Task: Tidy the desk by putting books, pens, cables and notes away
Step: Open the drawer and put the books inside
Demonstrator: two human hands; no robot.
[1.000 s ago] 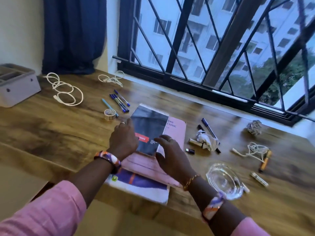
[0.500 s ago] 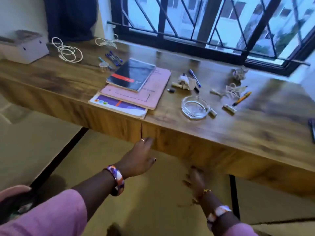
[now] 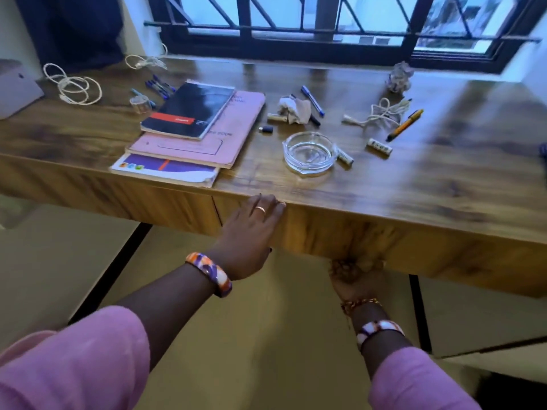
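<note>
Three stacked books (image 3: pixel 189 134) on desk (image 3: pixel 414 184), beyond left hand (image 3: pixel 248 232) fingers (image 3: pixel 266 207)

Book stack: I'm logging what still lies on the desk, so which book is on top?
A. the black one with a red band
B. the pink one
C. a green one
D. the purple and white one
A: the black book lies uppermost, on the pink book, which covers most of the purple and white book at the desk edge.
</note>
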